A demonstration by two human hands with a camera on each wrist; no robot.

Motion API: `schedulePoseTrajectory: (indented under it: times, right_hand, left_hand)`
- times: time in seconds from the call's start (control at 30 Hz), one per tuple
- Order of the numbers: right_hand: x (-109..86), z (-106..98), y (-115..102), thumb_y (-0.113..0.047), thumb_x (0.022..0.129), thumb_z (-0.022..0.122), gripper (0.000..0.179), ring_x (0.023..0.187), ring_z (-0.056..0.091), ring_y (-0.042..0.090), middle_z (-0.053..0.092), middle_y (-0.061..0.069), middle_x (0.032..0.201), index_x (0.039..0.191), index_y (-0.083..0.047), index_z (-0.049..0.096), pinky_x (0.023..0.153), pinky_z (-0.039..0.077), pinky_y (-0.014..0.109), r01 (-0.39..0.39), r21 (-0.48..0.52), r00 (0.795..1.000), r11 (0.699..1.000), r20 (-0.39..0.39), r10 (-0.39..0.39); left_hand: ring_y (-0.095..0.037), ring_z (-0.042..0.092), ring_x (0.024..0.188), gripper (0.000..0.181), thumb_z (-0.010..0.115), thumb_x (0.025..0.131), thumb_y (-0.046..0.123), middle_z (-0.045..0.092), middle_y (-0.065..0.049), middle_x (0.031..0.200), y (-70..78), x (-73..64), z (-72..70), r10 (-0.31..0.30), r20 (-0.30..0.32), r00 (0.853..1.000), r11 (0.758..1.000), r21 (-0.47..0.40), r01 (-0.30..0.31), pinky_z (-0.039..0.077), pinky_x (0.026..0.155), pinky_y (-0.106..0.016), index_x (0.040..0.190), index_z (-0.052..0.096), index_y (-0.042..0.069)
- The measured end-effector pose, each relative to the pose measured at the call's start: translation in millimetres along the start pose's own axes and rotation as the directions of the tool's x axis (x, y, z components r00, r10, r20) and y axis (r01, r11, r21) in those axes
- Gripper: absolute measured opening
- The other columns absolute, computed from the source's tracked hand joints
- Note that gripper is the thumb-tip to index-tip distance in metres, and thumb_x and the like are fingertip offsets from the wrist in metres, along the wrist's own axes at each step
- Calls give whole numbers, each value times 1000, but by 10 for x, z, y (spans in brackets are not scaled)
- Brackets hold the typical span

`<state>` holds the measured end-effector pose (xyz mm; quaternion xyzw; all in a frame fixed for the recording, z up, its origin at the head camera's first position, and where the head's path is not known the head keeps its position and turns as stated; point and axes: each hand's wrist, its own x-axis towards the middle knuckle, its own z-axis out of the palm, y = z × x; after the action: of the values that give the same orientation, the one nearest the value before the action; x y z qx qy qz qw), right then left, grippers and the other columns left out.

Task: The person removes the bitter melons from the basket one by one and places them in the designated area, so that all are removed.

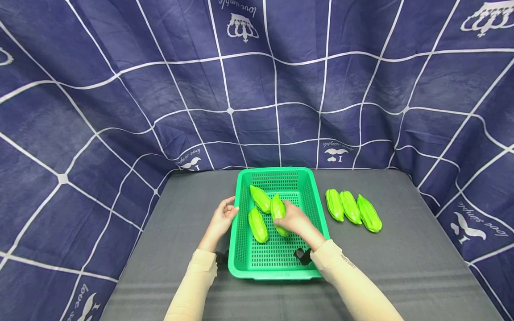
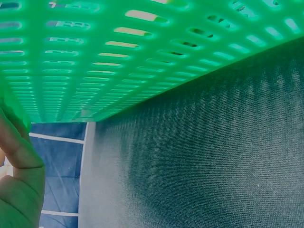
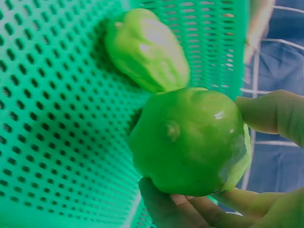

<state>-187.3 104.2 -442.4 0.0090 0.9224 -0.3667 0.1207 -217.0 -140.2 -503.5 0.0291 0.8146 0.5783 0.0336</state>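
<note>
My right hand (image 1: 294, 218) grips a light-green, ribbed, gourd-like vegetable (image 1: 278, 208), inside a green perforated plastic basket (image 1: 279, 274). In the right wrist view the thumb presses one side of this vegetable (image 3: 190, 142), and the other fingers curve under its opposite side. Two similar vegetables lie in the basket to its left, one farther back (image 1: 260, 199) and one nearer (image 1: 258, 225). My left hand (image 1: 222, 218) is outside the basket at its left rim, fingertips right at the edge. The left wrist view shows its bent fingers beside the perforated wall (image 2: 123, 61).
Right of the basket, three more green vegetables (image 1: 349, 207) lie side by side on the dark grey tabletop (image 1: 401, 267). Behind and at both sides hangs a navy curtain (image 1: 297, 84) with white grid lines. A black wrist-worn device (image 1: 303, 256) overlaps the basket's near part.
</note>
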Motion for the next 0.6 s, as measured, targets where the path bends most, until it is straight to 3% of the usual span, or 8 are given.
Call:
schedulePoseTrajectory:
  times: [0.1,0.2,0.33,0.6]
  right_hand:
    - [-28,-121,-25,-20,77,75,80,93,64,29,67,22,113,146,2,40,81,53,46,3,23,999,1000,-34,-2]
    - [-62,-244,-28,-21,79,75,79,101,64,33,65,24,118,147,1,39,86,52,49,13,53,998,999,-70,-10]
    - [-106,-396,22,-23,83,73,80,110,61,39,59,28,128,149,-1,35,91,50,52,18,101,996,995,-92,-9]
    - [-231,-738,137,-24,87,69,82,120,56,44,50,30,139,153,-2,28,97,47,53,18,169,991,985,-137,5]
  left_hand:
    - [-10,53,78,50,56,101,11,61,-15,100,94,-28,-22,12,11,1000,1000,-5,-11,43,73,-26,147,40,-2]
    - [-10,53,78,51,56,101,10,62,-18,101,94,-20,-27,19,14,1000,1000,-3,-19,43,72,-25,147,39,-4]
    - [-10,53,78,51,57,100,12,62,-17,100,-7,16,-4,11,-3,1000,1000,4,-11,43,71,-25,147,40,-2]
    - [-8,54,79,51,57,101,12,62,-15,101,-20,14,0,9,-11,1000,1000,1,-9,44,74,-25,147,41,-1]
